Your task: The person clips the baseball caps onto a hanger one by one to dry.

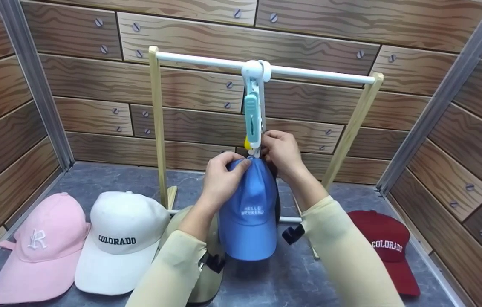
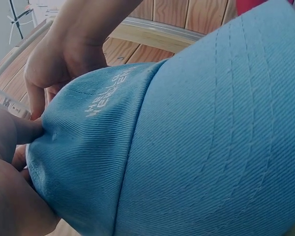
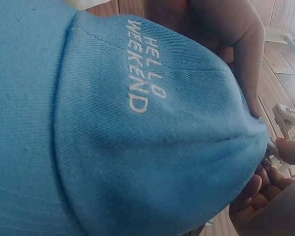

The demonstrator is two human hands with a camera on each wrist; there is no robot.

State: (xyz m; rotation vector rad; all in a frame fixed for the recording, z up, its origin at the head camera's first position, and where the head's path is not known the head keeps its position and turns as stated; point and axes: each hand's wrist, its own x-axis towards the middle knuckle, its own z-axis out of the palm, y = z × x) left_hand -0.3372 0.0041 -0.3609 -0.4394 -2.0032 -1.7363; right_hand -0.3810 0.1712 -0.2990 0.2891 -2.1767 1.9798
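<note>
A blue baseball cap (image 1: 252, 200) lettered "HELLO WEEKEND" hangs crown up, brim down, below a white and teal hanger (image 1: 252, 111). My left hand (image 1: 221, 179) pinches the cap's crown near the top, thumb in front, as the left wrist view also shows. At the crown's tip, my right hand (image 1: 283, 153) has thumb and fingers round a small grey clip (image 3: 271, 150); the right wrist view shows this grip, though part of the clip is hidden. Something dark, partly covered, hangs behind the blue cap.
The hanger hangs from the white rail (image 1: 317, 73) of a rack with wooden posts (image 1: 158, 128). Pink (image 1: 49, 230), white (image 1: 125, 226) and olive (image 1: 206, 273) caps lie at left. A dark red cap (image 1: 381, 234) lies at right, partly behind my sleeve. Wood-patterned walls enclose the surface.
</note>
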